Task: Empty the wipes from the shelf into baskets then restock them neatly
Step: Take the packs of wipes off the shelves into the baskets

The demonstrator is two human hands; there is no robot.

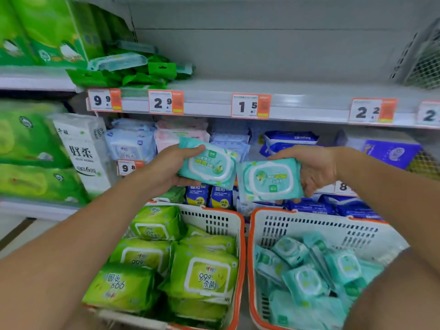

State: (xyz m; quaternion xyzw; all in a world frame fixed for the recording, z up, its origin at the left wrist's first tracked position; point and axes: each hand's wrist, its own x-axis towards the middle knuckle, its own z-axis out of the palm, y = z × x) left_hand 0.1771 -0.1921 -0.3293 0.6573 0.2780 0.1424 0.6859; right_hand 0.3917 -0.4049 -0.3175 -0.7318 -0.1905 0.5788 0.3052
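My left hand (166, 166) grips a teal wipes pack (209, 164) by its left end. My right hand (314, 169) grips a second teal wipes pack (270, 179) by its right end. Both packs are held side by side in front of the lower shelf, above two white baskets with orange rims. The left basket (214, 217) holds several lime-green wipes packs (204, 275). The right basket (309, 225) holds several teal wipes packs (307, 270). The upper shelf (297, 94) is bare across its middle and right, with a heap of green and teal packs (133, 67) at its left end.
Price tags (251, 106) line the upper shelf edge. The lower shelf carries blue, pink and purple packs (390, 152). Green tissue bundles (31, 139) and a white tissue pack (83, 151) stand at the left. A wire mesh divider (421, 58) is at the upper right.
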